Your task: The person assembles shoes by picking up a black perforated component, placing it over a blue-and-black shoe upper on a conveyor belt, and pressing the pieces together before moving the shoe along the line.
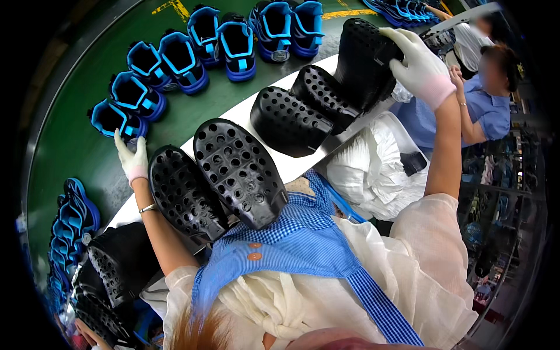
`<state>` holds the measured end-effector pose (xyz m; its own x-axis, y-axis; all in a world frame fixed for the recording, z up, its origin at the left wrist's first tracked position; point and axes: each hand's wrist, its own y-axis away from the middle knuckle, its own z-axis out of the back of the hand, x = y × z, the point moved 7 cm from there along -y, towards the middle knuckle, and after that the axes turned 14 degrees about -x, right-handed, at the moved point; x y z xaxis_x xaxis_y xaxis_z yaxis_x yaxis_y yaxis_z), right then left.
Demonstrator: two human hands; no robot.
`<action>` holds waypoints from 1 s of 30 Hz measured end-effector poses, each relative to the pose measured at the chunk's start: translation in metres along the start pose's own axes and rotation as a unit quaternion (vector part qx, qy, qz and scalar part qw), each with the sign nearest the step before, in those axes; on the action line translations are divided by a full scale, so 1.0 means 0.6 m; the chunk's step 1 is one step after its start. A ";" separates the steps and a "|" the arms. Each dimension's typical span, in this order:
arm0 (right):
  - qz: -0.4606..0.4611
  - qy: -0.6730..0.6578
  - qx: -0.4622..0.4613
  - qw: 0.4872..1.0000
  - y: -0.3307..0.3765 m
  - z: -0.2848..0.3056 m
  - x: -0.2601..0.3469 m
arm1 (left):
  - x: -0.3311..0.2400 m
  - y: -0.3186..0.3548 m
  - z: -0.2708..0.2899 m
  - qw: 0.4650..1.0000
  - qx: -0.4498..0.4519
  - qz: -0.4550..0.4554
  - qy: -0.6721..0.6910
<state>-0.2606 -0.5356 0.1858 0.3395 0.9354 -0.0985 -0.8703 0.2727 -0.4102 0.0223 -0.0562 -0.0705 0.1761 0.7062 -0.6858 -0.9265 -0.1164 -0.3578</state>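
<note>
My left hand (133, 158), in a white glove, is at the heel of a black and blue shoe (109, 118) at the left end of a curved row. Its fingers lie on either side of the heel. At the upper right, my gloved right hand (417, 65) grips the edge of a tall black perforated plastic form (363, 65). Two smaller perforated forms (291, 121) (326, 92) lean next to it. Closest to my body stand two more black forms, a narrower one (185, 192) and a broad one (238, 169), their holed faces up.
A white work surface (230, 115) runs diagonally beside a green conveyor (70, 137) with paired shoes (184, 61). Crumpled white paper (373, 166) fills a bin at right. More forms (119, 262) and shoes (70, 224) are lower left. A person in blue (487, 108) sits at right.
</note>
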 end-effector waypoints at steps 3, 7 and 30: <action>0.018 -0.014 -0.027 0.999 0.002 0.006 -0.001 | 0.008 0.002 0.003 0.998 0.022 -0.009 0.063; 0.013 0.014 -0.077 0.997 -0.005 0.005 -0.033 | 0.015 0.005 -0.007 0.996 0.053 0.062 0.043; 0.289 -0.490 0.008 0.822 0.040 0.066 0.271 | 0.062 0.058 0.020 0.979 0.087 0.126 0.133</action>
<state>-0.2406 -0.3680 0.1957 -0.5756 0.6400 0.5089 -0.7931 -0.2855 -0.5380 -0.0073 -0.0256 -0.1008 -0.0060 0.4610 -0.8874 -0.9901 -0.1270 -0.0593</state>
